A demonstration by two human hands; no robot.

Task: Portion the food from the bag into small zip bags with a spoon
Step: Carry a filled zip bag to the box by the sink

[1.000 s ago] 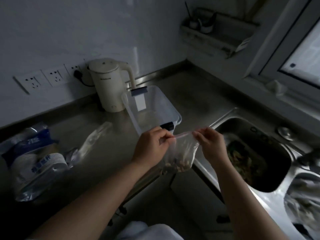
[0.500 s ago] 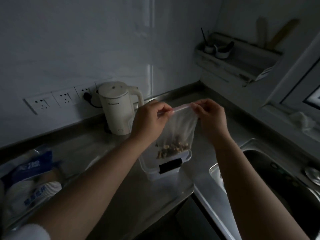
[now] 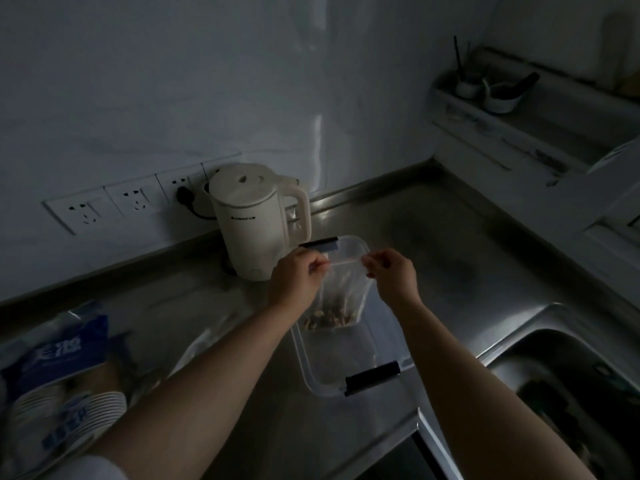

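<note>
Down at your left, a big blue and white bag (image 3: 52,386) lies on the bench (image 3: 450,237). A clear box (image 3: 349,362) with black clips sits in front of you. Your left hand (image 3: 296,282) pinches one top corner of the small zip bag (image 3: 341,296), and your right hand (image 3: 393,277) pinches the other. The small zip bag hangs over the clear box with bits of food (image 3: 329,320) at its bottom. Behind it stands a white kettle (image 3: 256,220) by the wall.

Home kitchen: steel counter (image 3: 433,237) and sink (image 3: 571,393), plugged-in white electric kettle (image 3: 256,220) beyond the pinching hands.
</note>
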